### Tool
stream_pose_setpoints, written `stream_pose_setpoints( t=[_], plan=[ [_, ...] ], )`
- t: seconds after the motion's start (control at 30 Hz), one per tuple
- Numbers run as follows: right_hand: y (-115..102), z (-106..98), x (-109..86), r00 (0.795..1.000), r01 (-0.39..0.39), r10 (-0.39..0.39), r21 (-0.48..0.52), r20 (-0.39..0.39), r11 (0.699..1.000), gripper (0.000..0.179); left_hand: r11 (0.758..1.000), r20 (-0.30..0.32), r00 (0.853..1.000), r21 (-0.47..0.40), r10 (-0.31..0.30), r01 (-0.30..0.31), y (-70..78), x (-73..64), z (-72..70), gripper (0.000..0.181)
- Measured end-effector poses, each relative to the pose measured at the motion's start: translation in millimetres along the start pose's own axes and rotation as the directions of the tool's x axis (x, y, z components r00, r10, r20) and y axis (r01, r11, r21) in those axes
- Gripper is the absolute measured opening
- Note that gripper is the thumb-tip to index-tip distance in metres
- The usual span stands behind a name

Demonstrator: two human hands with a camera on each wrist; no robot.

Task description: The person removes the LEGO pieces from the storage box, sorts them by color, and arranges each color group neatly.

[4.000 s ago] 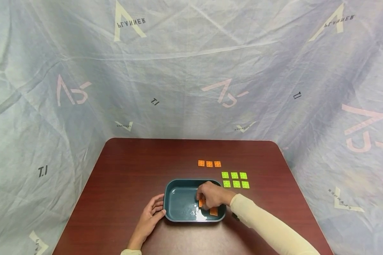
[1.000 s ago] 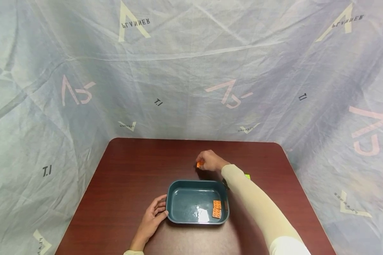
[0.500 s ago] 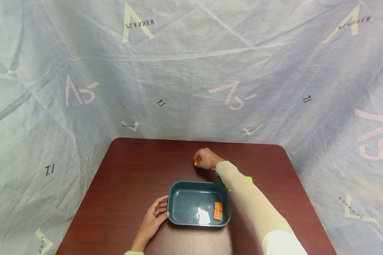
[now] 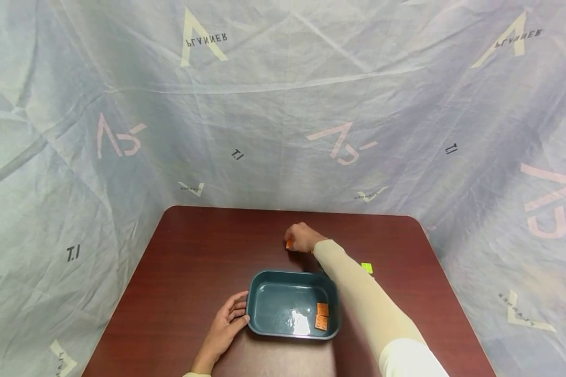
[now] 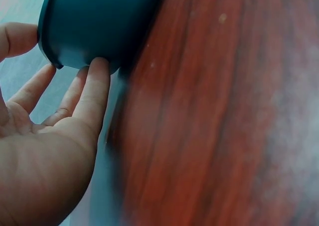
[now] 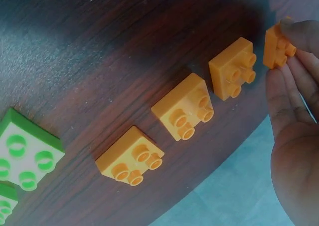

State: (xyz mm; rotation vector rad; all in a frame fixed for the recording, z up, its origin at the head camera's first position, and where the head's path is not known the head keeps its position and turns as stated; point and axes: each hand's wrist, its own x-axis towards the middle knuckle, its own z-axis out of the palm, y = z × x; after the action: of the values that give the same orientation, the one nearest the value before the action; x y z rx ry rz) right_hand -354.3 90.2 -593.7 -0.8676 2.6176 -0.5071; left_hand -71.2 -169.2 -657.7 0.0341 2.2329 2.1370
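Note:
An orange toy building brick (image 6: 278, 46) with round studs is pinched between the thumb and fingers of my right hand (image 4: 303, 238), at the far side of the table. Three more orange bricks (image 6: 182, 106) run in a line beside it in the right wrist view; from the head they are mostly hidden by the hand and sleeve. My left hand (image 4: 224, 327) lies against the left end of a dark teal tray (image 4: 259, 329). Its fingertips touch the outer wall, with the thumb at the rim. Two orange bricks (image 4: 321, 321) lie inside the tray's right end.
Green bricks (image 6: 30, 151) sit near the orange line; one green brick (image 4: 366, 267) shows past the right sleeve, which hides others. The dark red table (image 4: 193, 251) is bounded by a printed grey cloth (image 4: 264, 104) behind and at both sides.
From inside the tray, my right hand has carried an orange brick to the left end of the back row, shifting slightly left lately. My left hand stays at the tray.

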Motion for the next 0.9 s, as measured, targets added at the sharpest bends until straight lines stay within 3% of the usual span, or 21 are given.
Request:
stream_pose_setpoints(
  t=[0.27, 0.57, 0.9],
  plan=[
    [-1.4, 3.2, 5.8, 0.998, 0.053, -0.052, -0.071, 0.020, 0.996, 0.026, 0.999, 0.017, 0.999, 0.008, 0.046, -0.046, 0.6, -1.1, -1.2, 0.058],
    [-1.8, 6.6, 8.1, 0.997, 0.073, -0.072, -0.124, 0.014, 0.990, 0.025, 1.000, 0.003, 1.000, -0.011, 0.007, -0.007, -0.1, -0.9, 0.6, 0.058],
    [-4.8, -2.7, 4.4, 0.995, 0.091, -0.087, -0.110, 0.043, 0.990, 0.007, 1.000, -0.001, 1.000, -0.005, -0.014, 0.014, 1.0, -1.0, -0.1, 0.058]
  ],
)
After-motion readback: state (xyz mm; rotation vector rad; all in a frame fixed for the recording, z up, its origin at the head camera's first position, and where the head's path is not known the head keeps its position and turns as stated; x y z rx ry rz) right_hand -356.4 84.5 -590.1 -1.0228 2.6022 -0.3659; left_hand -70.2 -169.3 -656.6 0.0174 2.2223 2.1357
